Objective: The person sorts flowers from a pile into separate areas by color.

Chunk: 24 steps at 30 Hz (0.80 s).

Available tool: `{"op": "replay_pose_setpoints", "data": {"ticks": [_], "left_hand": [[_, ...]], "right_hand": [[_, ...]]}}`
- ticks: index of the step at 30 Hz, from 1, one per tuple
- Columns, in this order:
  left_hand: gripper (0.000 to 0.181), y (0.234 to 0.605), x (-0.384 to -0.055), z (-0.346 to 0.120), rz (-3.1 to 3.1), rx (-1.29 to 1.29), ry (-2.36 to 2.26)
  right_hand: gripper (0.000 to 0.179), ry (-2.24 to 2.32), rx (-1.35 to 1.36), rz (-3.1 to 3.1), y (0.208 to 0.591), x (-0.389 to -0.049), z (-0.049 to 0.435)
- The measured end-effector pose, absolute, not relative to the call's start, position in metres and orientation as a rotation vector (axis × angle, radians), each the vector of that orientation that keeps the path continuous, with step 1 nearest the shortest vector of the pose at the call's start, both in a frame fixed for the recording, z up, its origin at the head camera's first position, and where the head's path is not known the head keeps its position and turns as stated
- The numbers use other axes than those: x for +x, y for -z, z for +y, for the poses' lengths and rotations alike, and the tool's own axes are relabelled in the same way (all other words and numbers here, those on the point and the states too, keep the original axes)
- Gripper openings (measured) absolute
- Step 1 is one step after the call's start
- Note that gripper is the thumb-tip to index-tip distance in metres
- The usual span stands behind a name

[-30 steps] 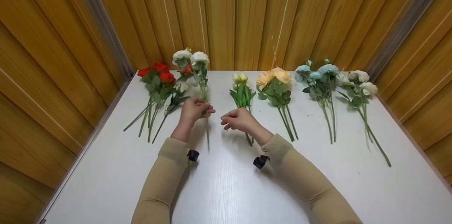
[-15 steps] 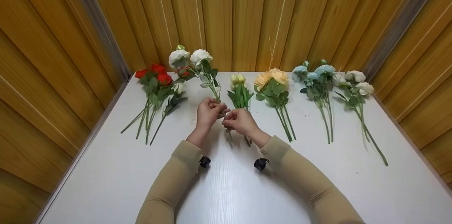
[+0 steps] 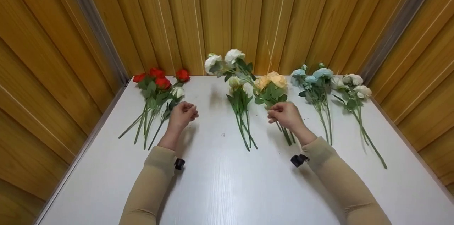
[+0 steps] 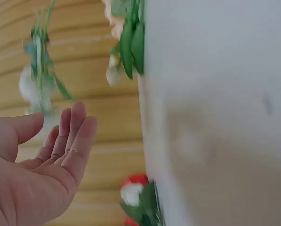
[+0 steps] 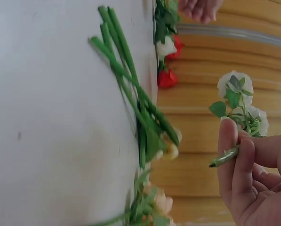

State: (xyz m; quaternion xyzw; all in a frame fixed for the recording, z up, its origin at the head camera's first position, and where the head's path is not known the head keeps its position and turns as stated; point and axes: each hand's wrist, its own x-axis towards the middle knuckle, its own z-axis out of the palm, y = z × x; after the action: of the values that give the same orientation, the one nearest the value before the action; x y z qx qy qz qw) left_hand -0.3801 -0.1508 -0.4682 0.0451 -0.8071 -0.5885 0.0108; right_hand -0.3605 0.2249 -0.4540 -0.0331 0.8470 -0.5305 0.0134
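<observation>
My right hand (image 3: 285, 115) pinches the stem (image 5: 223, 157) of a white flower spray near its lower end. The spray's white blooms (image 3: 234, 57) lean up and left, raised in front of the back wall. Below them lie the pale yellow tulips (image 3: 240, 102) with crossed green stems. Peach roses (image 3: 275, 82) lie just behind my right hand, partly covered by it. My left hand (image 3: 181, 115) holds nothing; in the left wrist view its fingers are loosely bent and apart from the thumb. It hovers near the stem of a white rose (image 3: 177, 92).
Red roses (image 3: 156, 82) lie at the table's back left. Toward the right are blue flowers (image 3: 317, 75) and another white bunch (image 3: 358, 88), whose long stem points forward. Wood-panelled walls (image 3: 216, 15) enclose the white table (image 3: 212, 182) at the back and sides.
The white spray went from my left hand to my right. My right hand then carried it rightward over the tulips, while my emptied left hand drew back left toward the red roses.
</observation>
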Motion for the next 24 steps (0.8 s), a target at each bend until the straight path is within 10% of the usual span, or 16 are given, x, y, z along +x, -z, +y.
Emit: {"op": "replay_pose_setpoints", "data": {"ticks": [11, 24], "left_hand": [[0.034, 0.477, -0.379, -0.222, -2.788, 0.326, 1.209], [0.025, 0.482, -0.377, -0.232, -3.144, 0.327, 0.701]], "right_hand": [[0.045, 1.771, 0.274, 2.747, 0.437, -0.339, 0.365], [0.026, 1.745, 0.730, 2.570, 0.440, -0.320, 0.474]]}}
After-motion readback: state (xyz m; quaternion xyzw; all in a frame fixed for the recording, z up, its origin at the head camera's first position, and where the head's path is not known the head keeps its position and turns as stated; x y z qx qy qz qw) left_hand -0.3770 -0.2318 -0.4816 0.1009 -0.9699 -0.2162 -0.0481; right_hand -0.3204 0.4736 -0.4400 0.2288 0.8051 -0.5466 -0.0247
